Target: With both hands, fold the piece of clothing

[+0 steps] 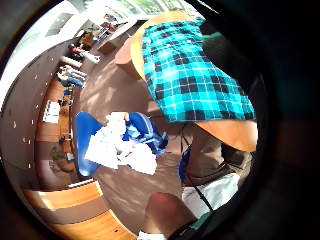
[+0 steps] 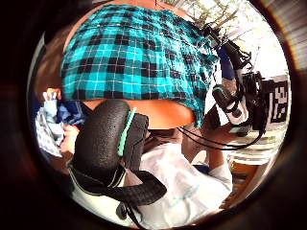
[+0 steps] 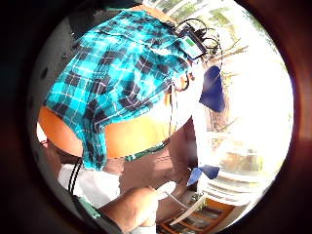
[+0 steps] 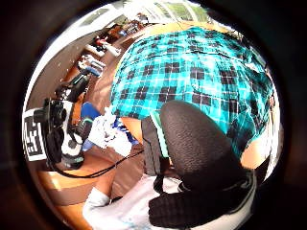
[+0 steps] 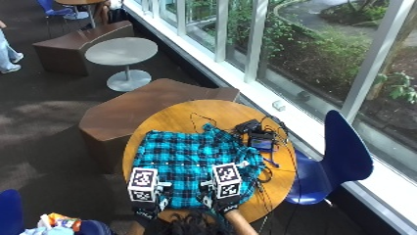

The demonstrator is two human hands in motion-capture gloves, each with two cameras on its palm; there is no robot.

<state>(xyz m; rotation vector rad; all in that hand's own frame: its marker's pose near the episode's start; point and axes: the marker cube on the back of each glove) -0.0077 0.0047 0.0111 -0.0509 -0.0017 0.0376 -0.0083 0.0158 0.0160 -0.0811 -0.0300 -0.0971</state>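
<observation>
From above, the plaid shirt (image 5: 192,164) lies spread flat on the round wooden table (image 5: 176,117), its near hem at the table's edge by the person — laid out ready for a first fold. The left hand (image 5: 146,205) and right hand (image 5: 222,201) hover at that hem; whether their fingers are apart or curled cannot be told. Both thumb-side palm views look across the shirt (image 2: 139,52) from off the table's edge — neither shows cloth gripped.

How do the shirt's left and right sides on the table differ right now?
The plaid shirt lies spread on the round table. Its left side ends in a fairly straight edge; its right side is bunched and rumpled beside the cables and device. Both sides lie on the tabletop.
</observation>
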